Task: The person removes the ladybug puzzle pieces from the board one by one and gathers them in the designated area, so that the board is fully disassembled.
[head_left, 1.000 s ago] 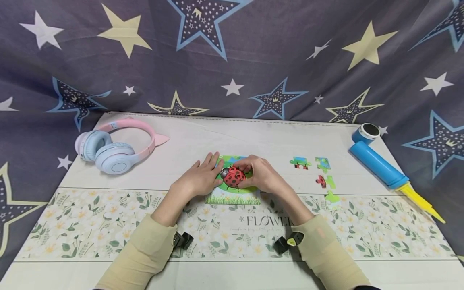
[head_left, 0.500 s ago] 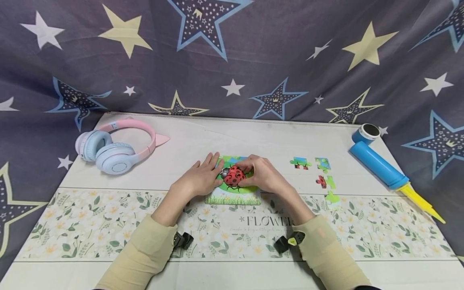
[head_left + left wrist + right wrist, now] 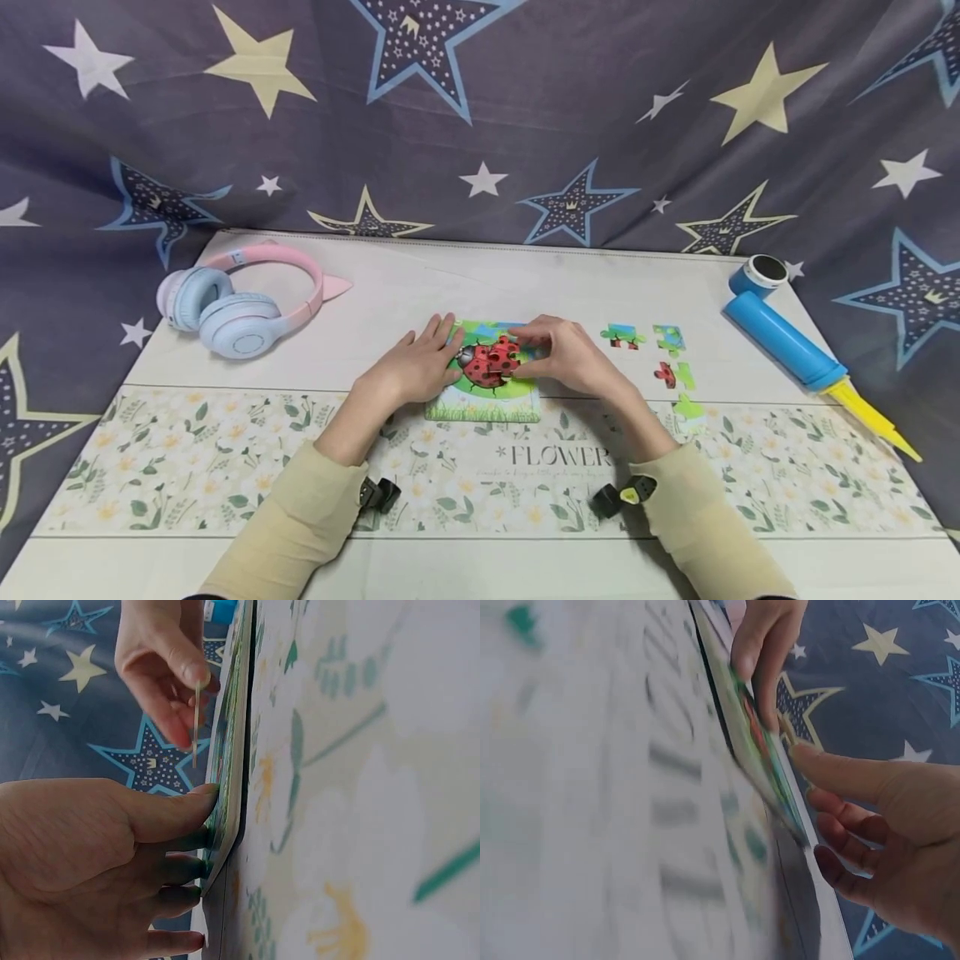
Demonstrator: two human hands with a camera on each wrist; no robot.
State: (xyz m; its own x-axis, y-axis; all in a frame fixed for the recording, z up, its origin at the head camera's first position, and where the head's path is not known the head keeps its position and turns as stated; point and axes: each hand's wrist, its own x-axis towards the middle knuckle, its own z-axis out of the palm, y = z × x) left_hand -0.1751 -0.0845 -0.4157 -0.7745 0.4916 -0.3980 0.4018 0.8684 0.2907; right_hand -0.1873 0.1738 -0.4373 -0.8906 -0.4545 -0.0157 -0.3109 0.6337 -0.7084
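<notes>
My left hand (image 3: 408, 367) lies with fingers straight and spread, tips touching the left edge of a flat, rectangular green puzzle board printed with a red ladybug and grass (image 3: 483, 410); it grasps nothing, and I judge its function to be steadying. My right hand (image 3: 566, 354), over the board's right side, pinches a thin red puzzle piece with black spots (image 3: 504, 356) between thumb and fingers, just above the board's ladybug picture and apart from its surface. Step in hand, by my assessment: fitting a piece into the picture, not yet complete. The next move calls for lining up the tabs with their place, then pressing flat while the left hand holds the board. Loose to the right of the board: a blue, green and red jigsaw piece (image 3: 622, 337), a blue-and-green jigsaw piece (image 3: 669, 339), a small red-and-black shape (image 3: 664, 375) and a pale green knobbed shape (image 3: 687, 407). Limitations noted: my fingers cover parts of the board's left and right sides; any gap beneath the pinched piece cannot be confirmed; both wrist views show that piece nearly edge-on, its face unreadable; whether the red-and-black shape joins the green beside it I cannot tell.
</notes>
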